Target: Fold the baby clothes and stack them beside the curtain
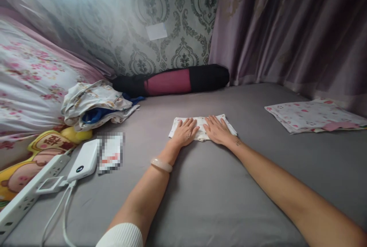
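A small folded white cloth with a faint print lies flat on the grey bed sheet. Its exact kind of garment or cloth does not show. My left hand rests palm down on its left part, fingers stretched out. On the right part lies my right hand, also flat with fingers extended. Both hands touch the cloth and neither grips it. A pale bangle circles my left wrist.
Folded printed cloths lie at the right; a crumpled pile of clothes sits left. A black and maroon bolster-like roll runs along the wall. At near left are a power strip, a white power bank with cables, and a blurred packet.
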{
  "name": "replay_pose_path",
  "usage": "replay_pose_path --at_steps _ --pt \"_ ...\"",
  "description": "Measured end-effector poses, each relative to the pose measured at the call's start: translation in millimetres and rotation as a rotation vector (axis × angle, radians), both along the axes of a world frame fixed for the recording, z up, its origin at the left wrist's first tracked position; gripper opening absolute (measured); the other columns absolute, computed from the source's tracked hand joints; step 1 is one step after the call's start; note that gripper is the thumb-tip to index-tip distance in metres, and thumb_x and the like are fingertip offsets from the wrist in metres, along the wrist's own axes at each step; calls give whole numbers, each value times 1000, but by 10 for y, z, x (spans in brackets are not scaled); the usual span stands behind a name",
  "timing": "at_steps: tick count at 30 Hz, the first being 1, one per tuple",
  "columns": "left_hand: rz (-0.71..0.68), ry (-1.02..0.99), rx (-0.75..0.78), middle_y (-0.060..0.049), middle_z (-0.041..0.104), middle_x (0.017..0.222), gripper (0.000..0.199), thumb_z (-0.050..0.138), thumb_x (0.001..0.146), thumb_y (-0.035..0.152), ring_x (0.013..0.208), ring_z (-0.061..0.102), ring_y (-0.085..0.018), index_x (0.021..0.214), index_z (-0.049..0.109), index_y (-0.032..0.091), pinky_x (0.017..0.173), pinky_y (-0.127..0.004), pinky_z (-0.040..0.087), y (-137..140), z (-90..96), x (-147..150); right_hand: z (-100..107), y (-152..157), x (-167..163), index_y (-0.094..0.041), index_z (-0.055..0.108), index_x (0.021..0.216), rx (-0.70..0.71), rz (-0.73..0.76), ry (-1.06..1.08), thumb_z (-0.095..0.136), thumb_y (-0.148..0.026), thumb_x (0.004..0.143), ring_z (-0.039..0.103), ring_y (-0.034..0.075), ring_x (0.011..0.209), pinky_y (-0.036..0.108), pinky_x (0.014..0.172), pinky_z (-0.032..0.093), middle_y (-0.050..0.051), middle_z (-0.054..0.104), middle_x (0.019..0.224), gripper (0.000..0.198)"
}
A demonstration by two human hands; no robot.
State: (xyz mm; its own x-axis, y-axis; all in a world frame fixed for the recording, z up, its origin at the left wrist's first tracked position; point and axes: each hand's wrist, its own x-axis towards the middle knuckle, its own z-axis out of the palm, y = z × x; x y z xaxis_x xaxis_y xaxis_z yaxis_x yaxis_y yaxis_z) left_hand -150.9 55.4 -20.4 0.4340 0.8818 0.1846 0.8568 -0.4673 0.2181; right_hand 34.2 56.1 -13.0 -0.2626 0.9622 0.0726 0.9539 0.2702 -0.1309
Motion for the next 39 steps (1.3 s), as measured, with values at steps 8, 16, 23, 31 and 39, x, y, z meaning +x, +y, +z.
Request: replay_pose_path --at_steps 8,16,23,31,39 --pt "6 28 -21 -16 38 151 54 27 98 46 143 29 -31 143 39 18 113 -55 21 -7 14 1 -55 11 0 -10 36 148 28 -6 12 21 -37 99 26 28 143 50 116 14 14 34 153 58" --pt "37 83 20 -17 31 154 56 20 100 40 145 23 -28 146 35 10 117 -52 17 -138 56 126 -21 -127 -80 -13 35 149 117 47 32 25 -31 97 22 27 144 52 116 12 13 29 156 55" --pt "26 139 -60 -17 26 156 59 17 100 40 146 21 -27 149 28 9 117 -51 19 -173 30 182 -73 -186 -126 -13 37 148 94 70 55 24 -28 97 25 28 143 53 115 17 11 33 154 55" --pt "110 102 61 -15 32 155 56 22 100 44 145 24 -26 143 39 13 117 -49 20 -124 113 93 40 -106 26 -10 35 148 71 20 65 21 -32 98 21 26 145 49 117 10 13 29 156 56" --pt "126 193 -11 -18 36 152 60 22 100 46 143 28 -29 144 38 9 117 -50 20 -63 64 -5 -48 -61 76 -10 34 149 15 3 42 22 -34 98 24 26 143 49 117 12 12 32 155 58"
